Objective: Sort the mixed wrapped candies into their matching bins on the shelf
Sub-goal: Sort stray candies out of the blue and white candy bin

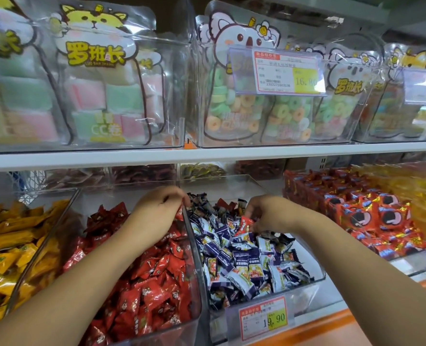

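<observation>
Your right hand pinches one red candy between thumb and fingertips. The candy is only just above the heap in the blue-and-white bin, so it is not yet out of the wrong place. Your left hand is over the red bin, with its fingers curled at the top edge of the clear wall that divides the two bins. I cannot tell if this hand holds a candy or only rests against the wall.

The grip looks thin, on one end of a smooth wrapper. If you lift quickly, the candy can probably slip and fall back among the blue-and-white candies, where it is hard to find again. Neighbouring wrappers lie against it, so one of them may come up together with it and land in the red bin.

On the way to the left you must pass over the clear wall. If the hand goes low, the candy may hit the edge and drop on the wrong side. Your left hand also stands near this path, so the two hands can bump.

Further right there are red packs too. They are a different product, so do not take them for the matching bin.
</observation>
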`<action>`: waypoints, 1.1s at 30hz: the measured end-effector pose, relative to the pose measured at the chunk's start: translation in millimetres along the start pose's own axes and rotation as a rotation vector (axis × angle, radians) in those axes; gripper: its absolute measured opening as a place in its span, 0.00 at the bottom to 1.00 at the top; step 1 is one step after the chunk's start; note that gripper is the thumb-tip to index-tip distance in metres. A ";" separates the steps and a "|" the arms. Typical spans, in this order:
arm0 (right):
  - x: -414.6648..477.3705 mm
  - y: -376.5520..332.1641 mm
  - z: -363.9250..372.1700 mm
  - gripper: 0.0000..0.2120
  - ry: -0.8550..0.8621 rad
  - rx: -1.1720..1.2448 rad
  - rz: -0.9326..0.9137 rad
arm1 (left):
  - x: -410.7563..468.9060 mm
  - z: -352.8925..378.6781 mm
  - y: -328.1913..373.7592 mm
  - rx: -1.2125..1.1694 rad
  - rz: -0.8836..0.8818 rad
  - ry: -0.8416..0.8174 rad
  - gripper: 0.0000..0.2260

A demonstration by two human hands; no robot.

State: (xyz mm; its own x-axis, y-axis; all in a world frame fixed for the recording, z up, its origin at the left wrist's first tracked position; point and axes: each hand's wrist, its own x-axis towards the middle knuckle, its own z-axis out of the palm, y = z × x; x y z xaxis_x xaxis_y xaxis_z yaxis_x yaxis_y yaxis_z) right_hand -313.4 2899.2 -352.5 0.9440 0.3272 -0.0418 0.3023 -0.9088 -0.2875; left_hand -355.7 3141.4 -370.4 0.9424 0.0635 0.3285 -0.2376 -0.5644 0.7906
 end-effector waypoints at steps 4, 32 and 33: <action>-4.6 0.1 -15.6 0.12 0.095 0.040 -0.014 | 1.2 0.4 -3.6 -0.021 -0.018 -0.004 0.14; -5.6 -24.9 -8.0 0.06 0.114 0.321 -0.048 | -1.5 1.7 6.8 0.083 0.130 -0.145 0.14; -6.4 -24.6 -8.4 0.06 0.122 0.301 -0.048 | -1.4 0.9 5.6 0.089 0.130 -0.142 0.13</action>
State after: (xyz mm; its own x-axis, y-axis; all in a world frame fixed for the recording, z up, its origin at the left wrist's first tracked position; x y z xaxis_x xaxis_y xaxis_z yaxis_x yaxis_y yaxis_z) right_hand -325.7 2917.3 -337.1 0.9440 0.3178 0.0884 0.3115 -0.7701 -0.5567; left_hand -358.1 3137.4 -366.9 0.9305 -0.1275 0.3435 -0.3433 -0.6310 0.6957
